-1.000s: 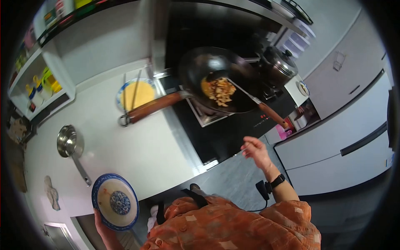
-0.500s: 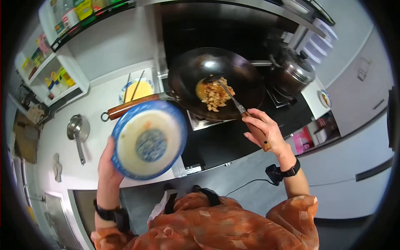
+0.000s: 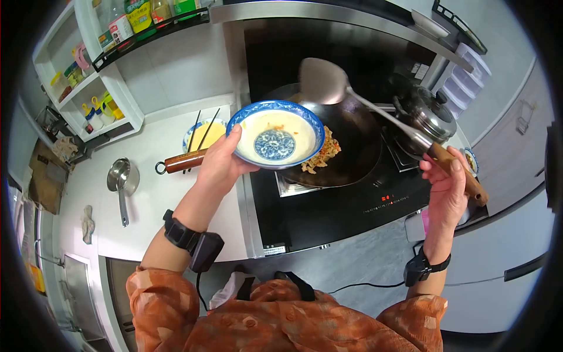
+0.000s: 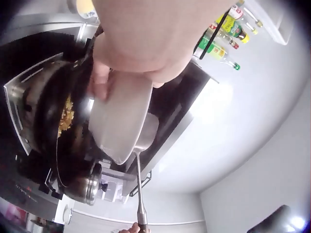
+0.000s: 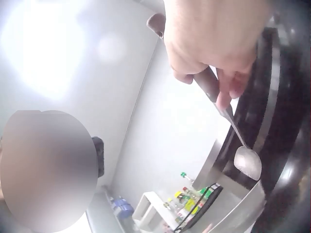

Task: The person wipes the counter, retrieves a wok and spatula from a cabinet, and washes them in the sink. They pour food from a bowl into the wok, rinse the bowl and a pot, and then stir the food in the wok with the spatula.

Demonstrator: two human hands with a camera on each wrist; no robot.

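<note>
My left hand [image 3: 221, 161] grips the rim of a blue-and-white bowl [image 3: 275, 136], thumb on its edge, over the left side of a black wok [image 3: 358, 155]. A few orange bits cling inside the bowl; its pale outside [image 4: 119, 119] shows in the left wrist view. With my right hand [image 3: 447, 190] I hold a wok spatula [image 3: 404, 124] by its wooden handle. Its steel blade [image 5: 248, 162] is raised above the wok, beyond the bowl. Chopped browned food [image 3: 324, 154] lies in the wok, partly hidden by the bowl.
On the left counter stand a plate of yellow liquid [image 3: 202, 134] with chopsticks across it and a steel ladle [image 3: 121, 176]. The wok's wooden handle [image 3: 183, 161] juts over that counter. A lidded steel pot [image 3: 428, 117] sits right of the wok, and bottles [image 3: 138, 17] line a shelf above.
My left hand has brought the bowl up from the lower left to over the wok. The right hand has taken the spatula by its handle and lifted it out of the wok.
</note>
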